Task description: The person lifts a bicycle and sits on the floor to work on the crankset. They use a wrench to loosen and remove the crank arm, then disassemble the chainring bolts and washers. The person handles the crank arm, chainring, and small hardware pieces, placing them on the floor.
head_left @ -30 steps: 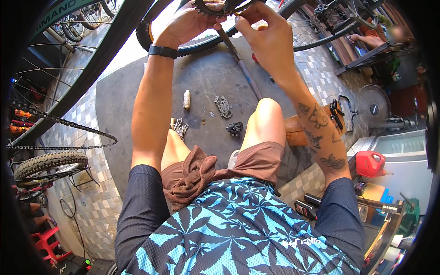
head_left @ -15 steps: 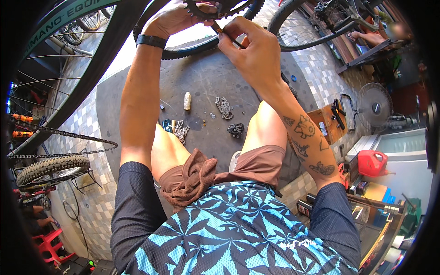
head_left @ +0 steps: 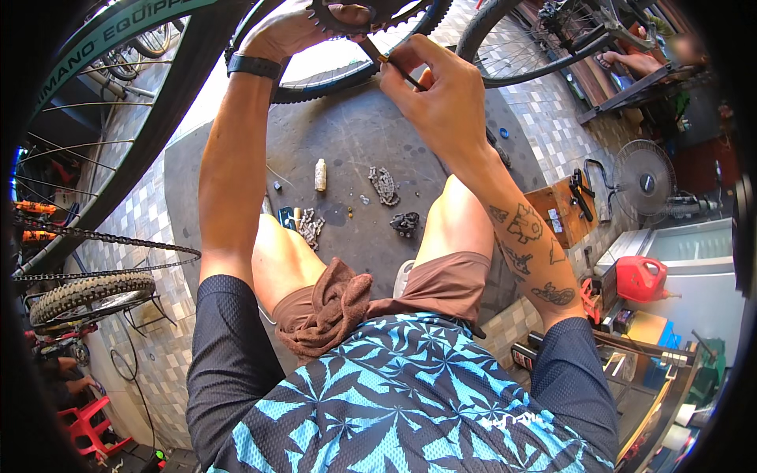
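Note:
A toothed chainring hangs at the top edge, with part of it cut off. My left hand reaches behind it and grips it, its fingers partly hidden by the metal. Just right of that, my right hand pinches a slim dark tool with a gold band between thumb and fingers. The tool slants up and left, its brownish flat end close to the chainring's lower edge. Whether that end touches the teeth I cannot tell. A knobby tire curves behind both hands.
On the dark mat lie a white bottle, a heap of chain, another chain and a black part. A big wheel stands close on the left. At right are a fan and a red jerrycan.
My left hand and forearm have shifted slightly left, along with the chainring. The right hand has moved a little right and down, still pinching the tool.

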### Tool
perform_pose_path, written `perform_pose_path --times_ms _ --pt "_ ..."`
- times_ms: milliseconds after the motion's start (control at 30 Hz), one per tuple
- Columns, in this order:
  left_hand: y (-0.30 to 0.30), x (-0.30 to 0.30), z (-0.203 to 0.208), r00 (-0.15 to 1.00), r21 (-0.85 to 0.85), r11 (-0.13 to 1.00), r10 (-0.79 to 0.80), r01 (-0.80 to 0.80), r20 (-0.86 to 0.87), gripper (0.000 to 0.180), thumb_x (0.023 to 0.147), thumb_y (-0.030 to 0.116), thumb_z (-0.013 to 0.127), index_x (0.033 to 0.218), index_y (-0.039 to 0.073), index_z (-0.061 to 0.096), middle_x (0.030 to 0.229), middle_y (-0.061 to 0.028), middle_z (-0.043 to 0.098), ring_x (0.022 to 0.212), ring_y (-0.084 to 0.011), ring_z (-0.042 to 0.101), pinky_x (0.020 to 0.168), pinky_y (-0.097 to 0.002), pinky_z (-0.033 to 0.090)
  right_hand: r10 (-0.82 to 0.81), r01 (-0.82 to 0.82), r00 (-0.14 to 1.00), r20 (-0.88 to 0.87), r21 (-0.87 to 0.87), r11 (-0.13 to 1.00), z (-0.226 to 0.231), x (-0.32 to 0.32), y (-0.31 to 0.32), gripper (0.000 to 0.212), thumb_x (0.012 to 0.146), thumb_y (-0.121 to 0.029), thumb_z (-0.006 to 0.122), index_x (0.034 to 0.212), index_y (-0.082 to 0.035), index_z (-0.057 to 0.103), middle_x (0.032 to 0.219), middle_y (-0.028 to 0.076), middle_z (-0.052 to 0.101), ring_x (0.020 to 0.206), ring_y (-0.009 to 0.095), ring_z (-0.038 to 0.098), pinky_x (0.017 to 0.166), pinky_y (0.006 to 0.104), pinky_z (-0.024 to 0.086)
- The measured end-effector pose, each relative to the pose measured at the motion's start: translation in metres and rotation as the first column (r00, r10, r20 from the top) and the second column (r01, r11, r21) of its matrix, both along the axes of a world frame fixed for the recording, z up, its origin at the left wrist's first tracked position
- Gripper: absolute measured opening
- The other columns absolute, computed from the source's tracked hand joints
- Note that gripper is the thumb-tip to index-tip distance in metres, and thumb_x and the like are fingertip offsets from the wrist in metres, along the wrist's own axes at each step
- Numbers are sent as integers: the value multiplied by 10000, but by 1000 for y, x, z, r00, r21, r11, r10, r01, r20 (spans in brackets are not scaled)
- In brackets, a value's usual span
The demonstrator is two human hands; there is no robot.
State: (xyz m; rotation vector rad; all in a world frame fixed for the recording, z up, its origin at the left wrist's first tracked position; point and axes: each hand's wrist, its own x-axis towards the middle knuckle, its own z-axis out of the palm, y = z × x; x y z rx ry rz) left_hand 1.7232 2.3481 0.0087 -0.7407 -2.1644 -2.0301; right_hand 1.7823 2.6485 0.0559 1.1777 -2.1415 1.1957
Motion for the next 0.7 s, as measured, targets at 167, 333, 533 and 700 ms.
perform_pose_path --times_ms 167,333,533,700 --pt "-5 -9 -12 999 141 989 -39 37 11 322 1058 204 557 1277 -19 637 1255 -145 677 1075 -265 676 957 -362 543 8 -7 999 38 -5 1000 -3 -3 3 128 871 -158 756 923 -46 722 779 14 735 508 36 487 484 246 395" --pt "29 17 -32 957 531 800 -279 279 -84 218 969 84 659 1131 -56 704 1070 -154 743 912 -216 729 864 -309 601 -33 33 999 1 17 999 -10 -8 3 125 873 -167 763 932 -64 725 771 11 730 511 54 506 494 256 420" --pt "100 78 -101 976 693 720 -171 29 137 180 969 110 657 1097 -14 683 946 -102 718 812 -162 678 767 -289 575 -57 21 986 159 221 975 -47 -4 0 182 862 -272 722 907 -97 707 854 101 754 791 315 741 693 422 568" --pt "131 105 -159 940 749 634 -98 -194 327 165 962 55 662 1103 -29 682 966 -92 723 793 -182 696 758 -302 603 -113 22 962 250 343 939 -100 4 2 204 861 -284 709 906 -85 703 858 105 754 793 324 740 699 430 572"
